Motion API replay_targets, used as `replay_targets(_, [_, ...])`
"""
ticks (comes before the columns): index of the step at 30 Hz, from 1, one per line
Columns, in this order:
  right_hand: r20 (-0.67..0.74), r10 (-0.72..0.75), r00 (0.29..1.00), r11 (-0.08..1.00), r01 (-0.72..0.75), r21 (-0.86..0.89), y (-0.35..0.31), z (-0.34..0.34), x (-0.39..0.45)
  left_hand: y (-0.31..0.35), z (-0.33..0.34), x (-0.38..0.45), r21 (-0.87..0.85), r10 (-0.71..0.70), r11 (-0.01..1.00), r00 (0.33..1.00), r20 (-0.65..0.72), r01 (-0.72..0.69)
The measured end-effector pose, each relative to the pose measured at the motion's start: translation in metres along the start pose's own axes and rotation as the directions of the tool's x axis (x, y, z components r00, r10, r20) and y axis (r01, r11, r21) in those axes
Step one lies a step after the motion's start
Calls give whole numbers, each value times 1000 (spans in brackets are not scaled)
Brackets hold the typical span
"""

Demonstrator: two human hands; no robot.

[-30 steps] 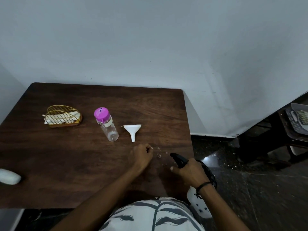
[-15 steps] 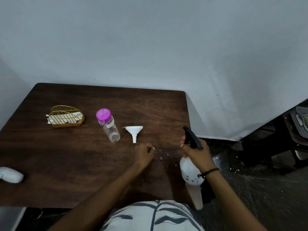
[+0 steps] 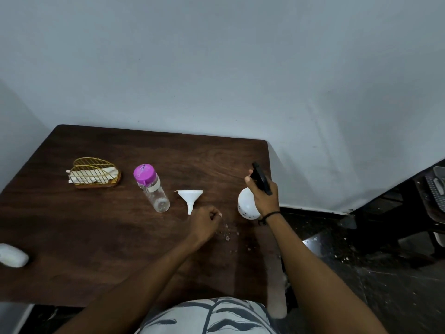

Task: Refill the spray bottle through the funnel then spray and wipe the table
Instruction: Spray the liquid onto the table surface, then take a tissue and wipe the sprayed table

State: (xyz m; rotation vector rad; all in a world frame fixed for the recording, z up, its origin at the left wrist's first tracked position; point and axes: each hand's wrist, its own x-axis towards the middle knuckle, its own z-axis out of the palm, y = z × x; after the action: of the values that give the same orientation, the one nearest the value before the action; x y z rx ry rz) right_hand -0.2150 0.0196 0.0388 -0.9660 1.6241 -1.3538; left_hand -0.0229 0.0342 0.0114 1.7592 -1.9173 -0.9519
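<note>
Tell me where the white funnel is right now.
In the head view the white funnel lies on the dark wooden table, right of centre, between the purple-capped bottle and the spray bottle, just beyond the left hand.

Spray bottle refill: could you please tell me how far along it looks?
Nothing looks done. In hand: the right hand grips the spray bottle, sprayer on, over the table. Left: the funnel lies unused, the purple-capped bottle is closed; filling, spraying, wiping remain.

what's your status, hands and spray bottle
Right hand grips spray bottle by its neck. Left hand curled, empty. Funnel lies beside capped bottle. Nothing in the way.
</note>
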Motion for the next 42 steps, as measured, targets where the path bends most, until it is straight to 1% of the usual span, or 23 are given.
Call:
replay_targets(3, [11, -8, 1000, 999, 9, -47, 8, 3, 9, 2, -1, 1, -17, -1, 1000, 1000, 0, 1])
replay_targets(7, [-1, 29, 1000, 994, -29, -104, 19, 4, 9, 1, -1, 1, -29, -13, 1000, 1000, 2, 13])
replay_targets(9, [3, 38, 999, 986, -37, -163, 23, 2, 5, 2, -1, 1, -27, -19, 999, 1000, 0, 19])
replay_targets(11, [21, 18, 1000, 971, -12, -241, 26, 0, -1, -1, -1, 3, -30, -15, 999, 1000, 0, 15])
replay_targets(13, [-27, -22, 999, 958, 13, -287, 30, -1, -15, -3, -1, 4, -23, 1, 1000, 1000, -8, -1])
replay_targets(15, [-147, -130, 981, 947, 79, -311, 30, -3, -39, -6, -2, 5, -23, 38, 999, 999, -16, -38])
replay_targets(16, [-216, -231, 949, 929, 150, -338, 28, -2, -52, -5, -4, 6, -15, 70, 997, 997, -19, -70])
replay_targets(18, [-305, -473, 826, 844, 327, -424, 19, 1, -72, -1, -12, 8, 28, 157, 987, 987, -41, -156])
replay_targets(19, [-308, -570, 762, 788, 401, -467, 12, 2, -77, 1, -15, 9, 54, 206, 978, 976, -65, -203])
replay_targets(20, [-280, -645, 711, 730, 466, -500, 1, 6, -79, 5, -22, 9, 78, 250, 967, 963, -105, -243])
replay_targets(21, [-237, -694, 680, 680, 511, -526, -11, 11, -78, 9, -28, 9, 101, 301, 952, 942, -146, -288])
replay_targets(23, [-151, -740, 656, 613, 563, -555, -36, 20, -72, 21, -42, 9, 163, 399, 915, 892, -213, -370])
replay_targets(25, [-63, -771, 633, 553, 618, -559, -63, 41, -62, 27, -67, 11, 209, 452, 891, 840, -301, -404])
replay_targets(28, [46, -761, 647, 514, 646, -565, -93, 75, -42, 32, -102, 23, 307, 538, 841, 744, -396, -445])
replay_targets(30, [141, -722, 678, 493, 646, -582, -107, 106, -30, 26, -128, 29, 385, 567, 820, 688, -453, -422])
replay_targets(32, [227, -675, 702, 466, 644, -607, -113, 132, -20, 18, -150, 35, 443, 575, 812, 649, -499, -379])
replay_targets(34, [317, -644, 696, 424, 670, -610, -119, 162, -15, 4, -173, 38, 466, 554, 824, 632, -542, -322])
replay_targets(36, [388, -621, 680, 394, 700, -596, -126, 190, -13, -13, -194, 43, 472, 527, 837, 635, -565, -275])
replay_targets(38, [460, -601, 654, 376, 738, -559, -136, 220, -16, -34, -217, 48, 472, 498, 850, 644, -581, -232])
replay_targets(40, [532, -587, 610, 343, 783, -518, -144, 252, -18, -57, -238, 53, 475, 478, 858, 644, -598, -195])
replay_targets(42, [601, -536, 593, 350, 804, -481, -148, 282, -19, -79, -257, 58, 470, 447, 869, 648, -617, -152])
